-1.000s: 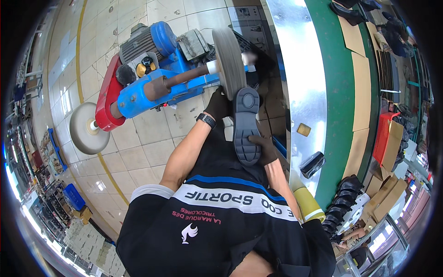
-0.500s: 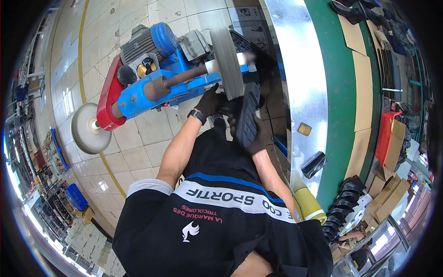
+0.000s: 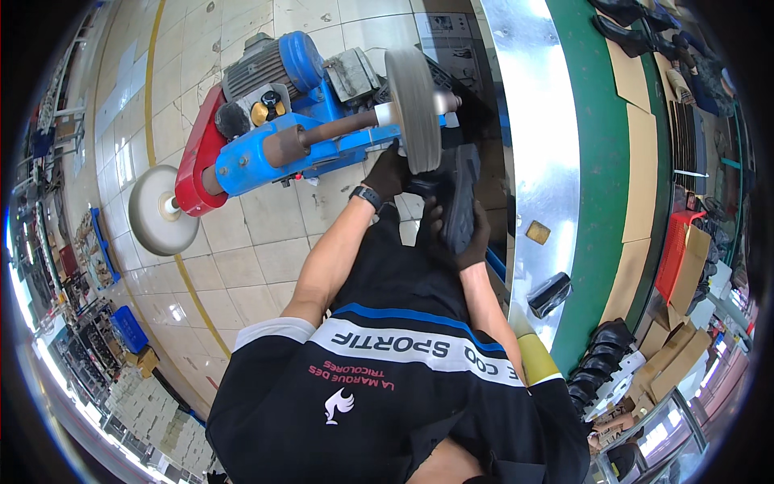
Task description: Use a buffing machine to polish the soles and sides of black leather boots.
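Fingers of both gloved hands grasped one dark shoe [image 3: 459, 198], sole up: right hand [image 3: 468, 242] nearer, left hand [image 3: 389, 171] at its far end, partly hidden. One grey wheel [image 3: 414, 109] on the blue machine [image 3: 274, 145] touched it; a second wheel [image 3: 161, 210] stood far left.

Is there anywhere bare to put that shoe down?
The shiny metal counter is bare between the grey wheel and the green belt, above a small tan block. Cardboard sheets and dark shoes crowd the far side.
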Available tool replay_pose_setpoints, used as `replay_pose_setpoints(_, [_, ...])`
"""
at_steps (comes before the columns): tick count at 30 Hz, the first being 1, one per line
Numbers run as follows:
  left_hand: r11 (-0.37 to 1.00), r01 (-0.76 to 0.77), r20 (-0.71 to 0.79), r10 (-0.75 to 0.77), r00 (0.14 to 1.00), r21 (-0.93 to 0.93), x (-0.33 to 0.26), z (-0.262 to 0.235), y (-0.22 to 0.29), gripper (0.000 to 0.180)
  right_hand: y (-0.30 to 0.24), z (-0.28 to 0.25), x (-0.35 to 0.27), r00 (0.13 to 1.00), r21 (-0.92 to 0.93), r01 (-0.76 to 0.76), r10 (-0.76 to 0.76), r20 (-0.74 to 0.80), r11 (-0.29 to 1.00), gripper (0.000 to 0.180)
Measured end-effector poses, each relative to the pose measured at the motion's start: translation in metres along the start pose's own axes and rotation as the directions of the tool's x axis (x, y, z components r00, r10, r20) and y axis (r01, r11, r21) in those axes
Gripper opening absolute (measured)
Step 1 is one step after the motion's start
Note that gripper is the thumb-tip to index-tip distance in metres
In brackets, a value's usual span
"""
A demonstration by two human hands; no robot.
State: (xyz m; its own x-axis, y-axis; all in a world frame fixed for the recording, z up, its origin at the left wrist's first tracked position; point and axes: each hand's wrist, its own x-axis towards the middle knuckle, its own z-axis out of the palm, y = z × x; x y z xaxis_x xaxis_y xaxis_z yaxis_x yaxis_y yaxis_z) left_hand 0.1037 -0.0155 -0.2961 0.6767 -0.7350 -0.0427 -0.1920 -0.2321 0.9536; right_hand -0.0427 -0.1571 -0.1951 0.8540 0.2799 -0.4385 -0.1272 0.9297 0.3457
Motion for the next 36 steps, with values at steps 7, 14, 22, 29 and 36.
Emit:
replay_pose_setpoints(7, [0.802,-0.13,0.053,0.122,0.991,0.583,-0.026,-0.004,0.019,0.049,0.004,0.007,-0.018,0.999,-0.217,-0.027,0.036,0.036,0.976,0.063])
replay_pose_setpoints(14, [0.723,0.419,0.244,-0.341,0.908,-0.549,-0.038,-0.035,0.003,0.043,0.008,-0.001,0.029,0.982,0.088,-0.167,0.174,-0.073,0.982,0.051])
replay_pose_setpoints(22, [0.963,0.085,0.275,-0.156,0.949,0.255,-0.031,-0.051,-0.063,0.03,-0.021,-0.042,0.094,0.987,0.25,-0.098,0.125,-0.097,0.963,0.044])
replay_pose_setpoints(29, [0.962,0.113,0.502,-0.227,0.835,0.248,-0.022,-0.013,-0.015,0.037,-0.077,-0.067,0.036,0.652,-0.878,-0.152,-0.714,0.256,-0.453,0.05])
replay_pose_setpoints(36, [0.988,0.136,0.467,-0.086,0.88,-0.075,-0.01,0.025,0.144,0.046,-0.015,0.076,-0.149,0.578,-0.873,-0.252,-0.788,0.211,-0.418,0.071])
